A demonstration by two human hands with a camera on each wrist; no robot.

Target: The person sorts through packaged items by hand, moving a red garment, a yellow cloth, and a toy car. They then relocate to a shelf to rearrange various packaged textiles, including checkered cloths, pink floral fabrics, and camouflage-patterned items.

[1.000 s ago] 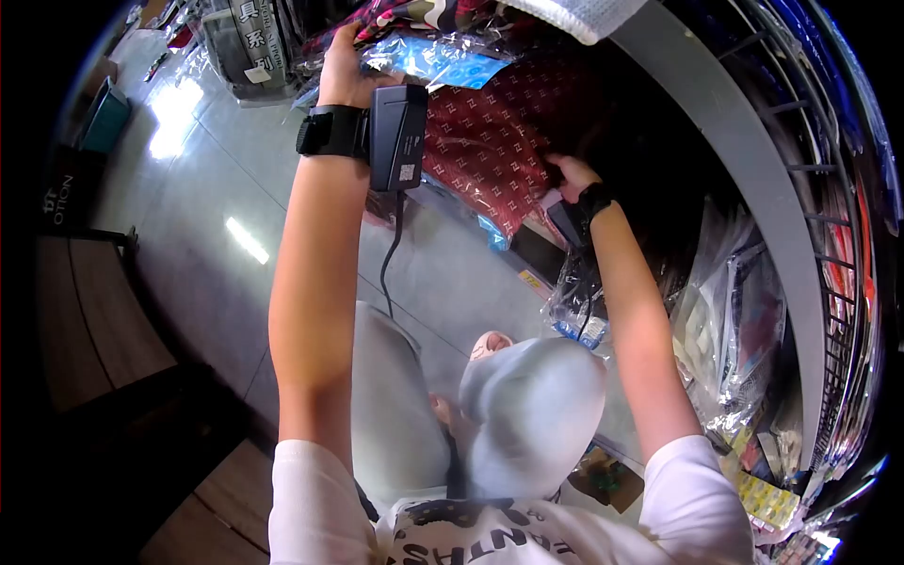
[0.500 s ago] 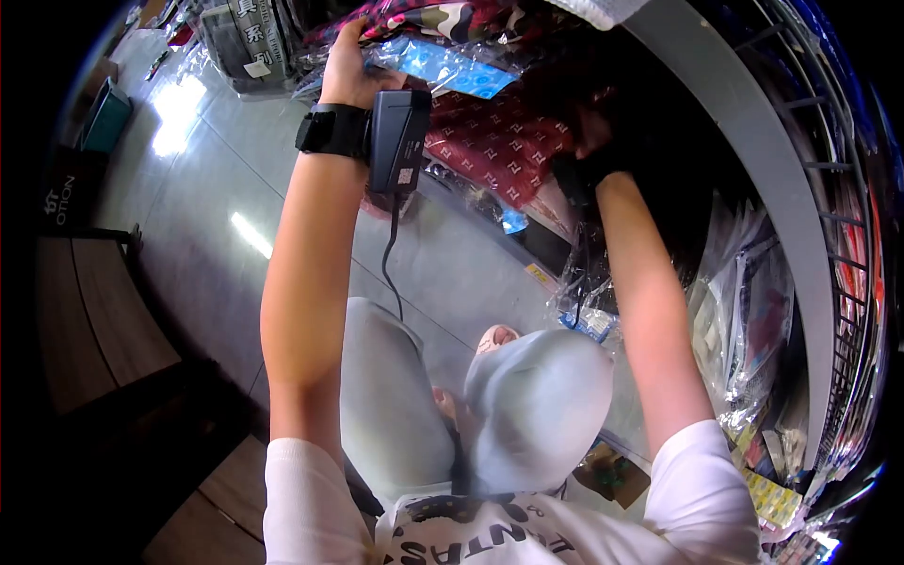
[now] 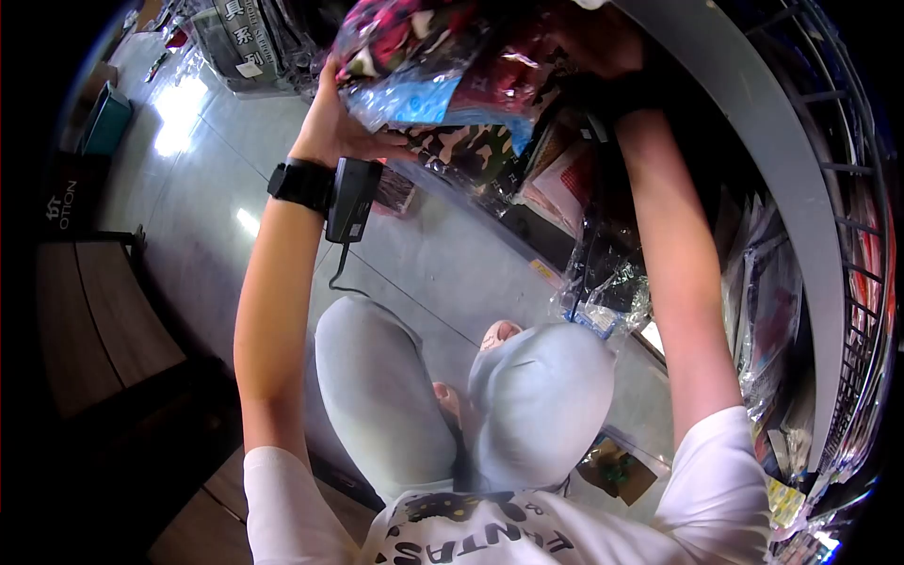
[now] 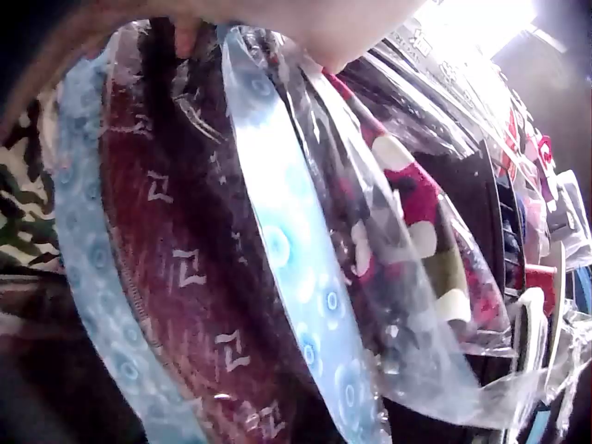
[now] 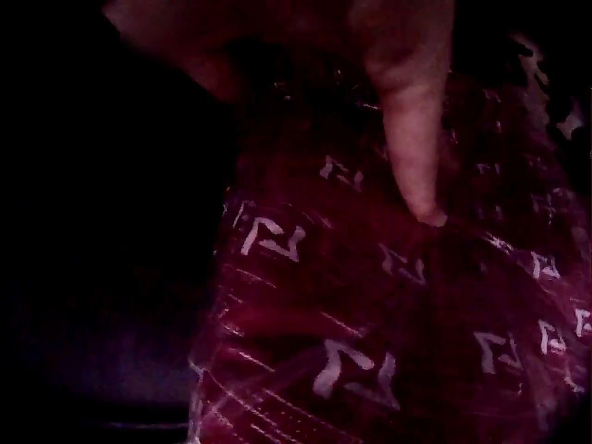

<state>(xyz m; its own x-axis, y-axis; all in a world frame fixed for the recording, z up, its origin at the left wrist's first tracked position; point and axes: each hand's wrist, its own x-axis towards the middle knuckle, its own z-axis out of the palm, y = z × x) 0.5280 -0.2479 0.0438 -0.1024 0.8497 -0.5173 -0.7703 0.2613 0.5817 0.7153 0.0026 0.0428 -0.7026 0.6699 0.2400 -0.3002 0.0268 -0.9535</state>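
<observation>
At the top of the head view, my left hand grips a bunch of plastic-wrapped packages by the side. It includes a pink camouflage package and a light blue one. In the left wrist view, a dark red patterned package lies between two blue strips, below the left hand. My right hand, in shadow, holds the dark red package at its far side. The right wrist view shows a digit of that hand pressed onto the red surface.
Under the raised bunch lies a green-brown camouflage package on the shelf. A curved grey shelf edge and a wire rack stand on the right. Floor tiles spread to the left, with a teal bin farther off.
The red, blue and pink packages have been raised and tilted, uncovering the camouflage package below. My left hand has shifted left and slightly nearer my body; my right hand has moved farther away.
</observation>
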